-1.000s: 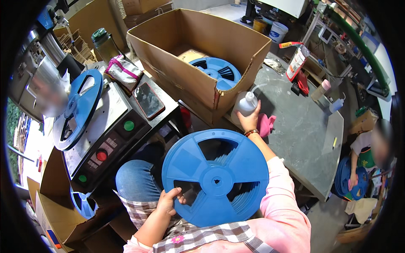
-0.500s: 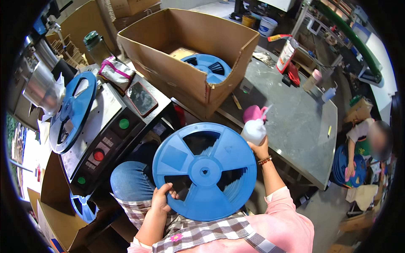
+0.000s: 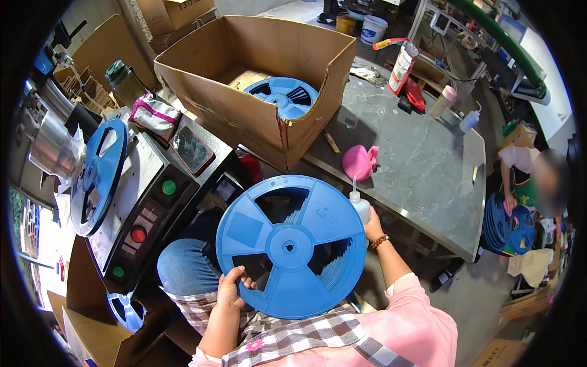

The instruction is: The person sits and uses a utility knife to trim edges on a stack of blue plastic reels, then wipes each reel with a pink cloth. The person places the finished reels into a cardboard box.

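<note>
A stack of several blue plastic reels (image 3: 291, 275) stands upright over my lap, its round face toward me. My left hand (image 3: 233, 287) grips the lower left rim, with its fingers curled into a window of the front reel. At the right edge of the stack, my right hand (image 3: 373, 227) is closed around a white squeeze bottle (image 3: 361, 208) with a thin bent spout. The reels hide part of the bottle and some of my right fingers. Beyond the bottle, a pink bundle (image 3: 359, 163) lies on the grey table (image 3: 422, 177).
An open cardboard box (image 3: 226, 101) holding blue reels stands ahead. To the left are a machine with buttons (image 3: 143, 214), a leaning blue reel (image 3: 92, 177) and a phone (image 3: 192, 148). Bottles (image 3: 443, 101) stand at the table's far right. A person (image 3: 520, 177) handles reels farther right.
My right hand has drawn the bottle down and nearer the reel's edge, and its spout now points up. The pink bundle shows more fully. The view has shifted slightly; my left hand keeps its grip.
</note>
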Demonstrator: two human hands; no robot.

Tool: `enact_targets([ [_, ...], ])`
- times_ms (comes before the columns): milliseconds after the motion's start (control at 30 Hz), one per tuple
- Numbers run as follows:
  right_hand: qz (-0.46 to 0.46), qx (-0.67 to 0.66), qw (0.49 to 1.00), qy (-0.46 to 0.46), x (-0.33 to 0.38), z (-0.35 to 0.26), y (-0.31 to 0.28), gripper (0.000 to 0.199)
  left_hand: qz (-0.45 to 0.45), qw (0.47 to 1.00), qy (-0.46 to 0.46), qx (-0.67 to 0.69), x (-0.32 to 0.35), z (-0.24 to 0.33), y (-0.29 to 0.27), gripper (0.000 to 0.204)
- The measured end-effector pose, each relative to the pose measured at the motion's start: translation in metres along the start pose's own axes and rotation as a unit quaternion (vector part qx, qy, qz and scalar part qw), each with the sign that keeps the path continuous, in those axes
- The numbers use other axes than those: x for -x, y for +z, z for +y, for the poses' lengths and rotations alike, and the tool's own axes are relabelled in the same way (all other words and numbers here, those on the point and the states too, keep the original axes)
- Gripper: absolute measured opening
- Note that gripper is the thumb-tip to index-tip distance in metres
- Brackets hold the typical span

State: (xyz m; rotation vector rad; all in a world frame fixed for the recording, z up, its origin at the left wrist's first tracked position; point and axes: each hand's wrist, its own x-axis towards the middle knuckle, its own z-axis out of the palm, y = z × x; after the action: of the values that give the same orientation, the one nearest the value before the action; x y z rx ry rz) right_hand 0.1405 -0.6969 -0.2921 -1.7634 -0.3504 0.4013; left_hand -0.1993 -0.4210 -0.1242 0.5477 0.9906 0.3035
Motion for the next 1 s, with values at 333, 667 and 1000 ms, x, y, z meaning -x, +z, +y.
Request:
enact_targets([
  [333,0.001,0.011,1.0,0.002,-0.027,-0.003,0.0,0.074,-0.02,1.0,0.001,0.0,0.0,-0.001,-0.001,0.017],
  [667,-0.024,0.04,0.999,0.004,-0.051,-0.008,0.011,0.069,-0.02,1.0,-0.004,0.023,-0.002,-0.002,-0.005,0.013],
  [1000,-0.045,0.079,0.994,0.056,-0.002,-0.003,-0.008,0.072,-0.012,1.0,0.0,0.02,-0.003,-0.003,-0.005,0.014],
])
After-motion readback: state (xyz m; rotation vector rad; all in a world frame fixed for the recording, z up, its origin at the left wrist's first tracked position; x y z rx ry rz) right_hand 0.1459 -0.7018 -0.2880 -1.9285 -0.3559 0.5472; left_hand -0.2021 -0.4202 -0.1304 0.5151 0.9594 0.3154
